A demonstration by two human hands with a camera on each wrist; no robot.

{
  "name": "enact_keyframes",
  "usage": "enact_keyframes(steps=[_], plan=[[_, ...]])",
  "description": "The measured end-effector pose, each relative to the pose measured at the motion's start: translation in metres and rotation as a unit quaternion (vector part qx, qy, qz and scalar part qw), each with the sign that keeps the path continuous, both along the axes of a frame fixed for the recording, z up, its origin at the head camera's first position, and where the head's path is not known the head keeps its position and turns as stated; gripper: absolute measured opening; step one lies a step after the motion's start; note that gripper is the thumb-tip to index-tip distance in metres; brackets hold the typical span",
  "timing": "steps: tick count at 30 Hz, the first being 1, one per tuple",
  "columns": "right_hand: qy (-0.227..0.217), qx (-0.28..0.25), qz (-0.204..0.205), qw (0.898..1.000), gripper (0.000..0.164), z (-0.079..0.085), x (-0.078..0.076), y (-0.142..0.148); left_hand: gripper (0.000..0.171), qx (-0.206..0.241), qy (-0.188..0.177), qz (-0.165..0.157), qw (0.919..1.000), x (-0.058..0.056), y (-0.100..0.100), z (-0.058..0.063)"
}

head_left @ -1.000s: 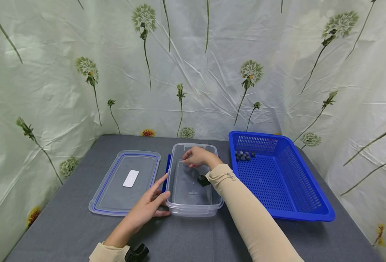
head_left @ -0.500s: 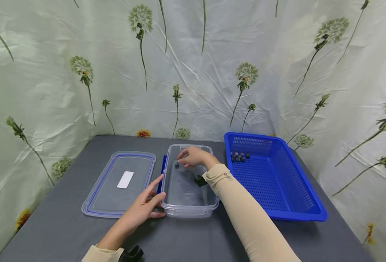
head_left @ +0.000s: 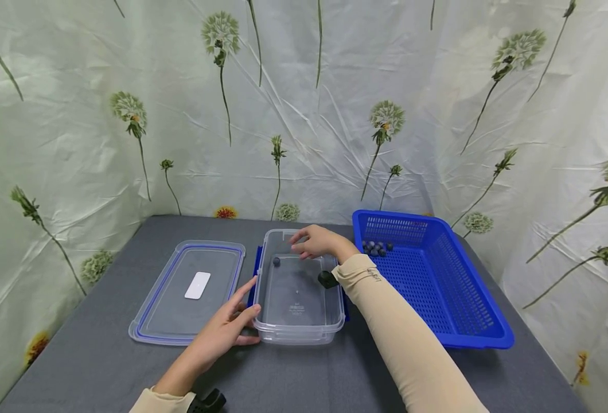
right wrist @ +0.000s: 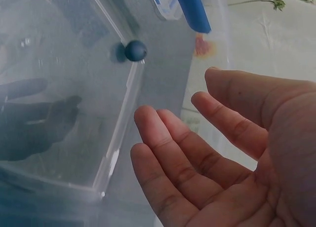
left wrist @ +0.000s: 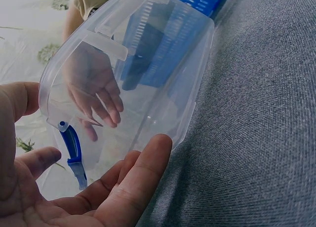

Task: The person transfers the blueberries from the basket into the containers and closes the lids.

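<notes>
A clear plastic food container with blue side clips stands lidless on the table. One blueberry lies on its floor near the far left; the right wrist view shows the same blueberry by the inner edge. My right hand is over the far right part of the container, fingers loosely spread and holding nothing. Against the container's left side rests my left hand, its fingers relaxed along the wall and the thumb at the near left corner. In the left wrist view a blue clip hangs between its fingers.
Left of the container lies its clear lid with a blue seal and a white label. To the right stands a blue perforated basket holding several blueberries in its far left corner. A flowered sheet hangs behind the grey-covered table.
My right hand has let go of a blueberry into the container, then lifted slightly and shifted right, fingers opening. The left hand stays against the container's side. The head view has shifted a little.
</notes>
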State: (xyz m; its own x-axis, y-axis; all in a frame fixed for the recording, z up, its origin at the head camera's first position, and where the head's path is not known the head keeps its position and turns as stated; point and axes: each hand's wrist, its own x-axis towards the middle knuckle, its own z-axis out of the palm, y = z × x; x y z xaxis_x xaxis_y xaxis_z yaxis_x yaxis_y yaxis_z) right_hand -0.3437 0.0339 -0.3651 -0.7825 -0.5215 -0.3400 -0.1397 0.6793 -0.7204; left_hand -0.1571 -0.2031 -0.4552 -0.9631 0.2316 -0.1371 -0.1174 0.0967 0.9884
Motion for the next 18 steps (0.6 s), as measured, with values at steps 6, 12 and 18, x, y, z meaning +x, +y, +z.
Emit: enact_keyframes(steps=[6,12,18], plan=[[0.013,-0.005,-0.005,1.0,0.045,0.007,-0.002,0.013,0.069,0.001,-0.004,0.001,1.0,0.0,0.0,0.0],[0.028,-0.016,0.003,0.999,0.046,0.016,-0.003,0.019,0.067,-0.003,-0.006,0.005,1.0,0.0,0.001,0.0],[0.029,-0.036,0.004,0.999,0.048,0.02,-0.006,0.031,0.067,-0.007,-0.006,0.002,1.0,0.0,0.002,0.001]])
